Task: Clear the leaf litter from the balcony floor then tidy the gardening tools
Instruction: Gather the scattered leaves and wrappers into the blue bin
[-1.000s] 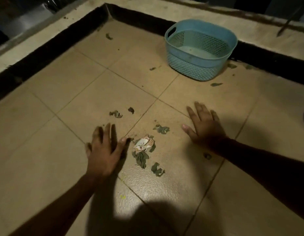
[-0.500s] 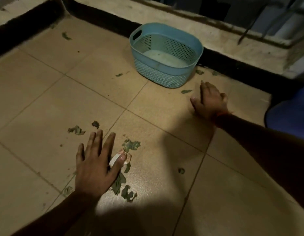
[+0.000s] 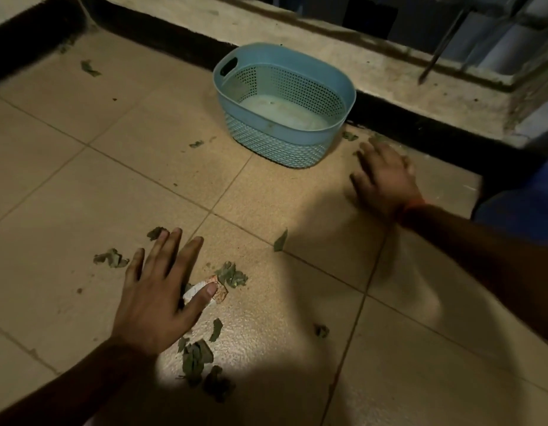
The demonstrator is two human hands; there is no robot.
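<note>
On the tan tiled balcony floor, the flat, empty left hand touches the green leaf scraps just right of it, nearer than the spread, empty right hand by the far blue perforated plastic basket.

We see a perforated blue plastic basket, matt speckled floor tiles slightly glossy under light, dry crinkled leaves, rough concrete ledge.

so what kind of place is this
Probably a balcony or terrace floor: beige floor tiles, a raised concrete curb with metal railing bars behind it, and scattered leaf litter.
</note>
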